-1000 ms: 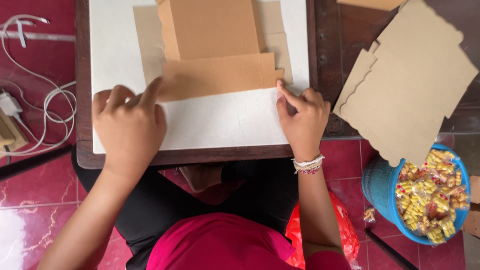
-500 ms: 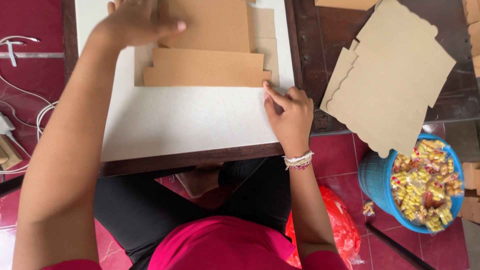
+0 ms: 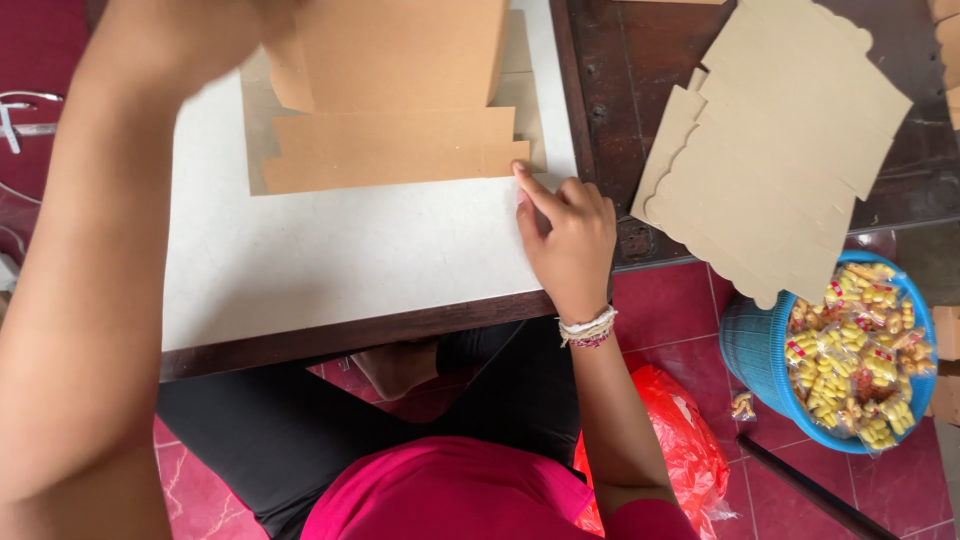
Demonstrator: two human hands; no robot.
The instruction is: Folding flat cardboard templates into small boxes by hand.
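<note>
The right hand [image 3: 568,235] is resting on the white tabletop [image 3: 340,270] near its right edge, fingers loosely curled and holding nothing, with the index fingertip pressing the lower right corner of the flat brown cardboard blank [image 3: 395,148]. The blank is lying toward the far side of the table, its folded lower flap running parallel to the near edge, with bare white surface lying open between flap and near edge. The left arm [image 3: 110,250] is crossing the table's left side; its hand is passing out of view at the top, so its grip cannot be told. Beyond the right edge, a stack of scalloped cardboard sheets [image 3: 775,150] is overhanging a dark wooden surface above a blue basket [image 3: 760,350] of wrapped candies.
</note>
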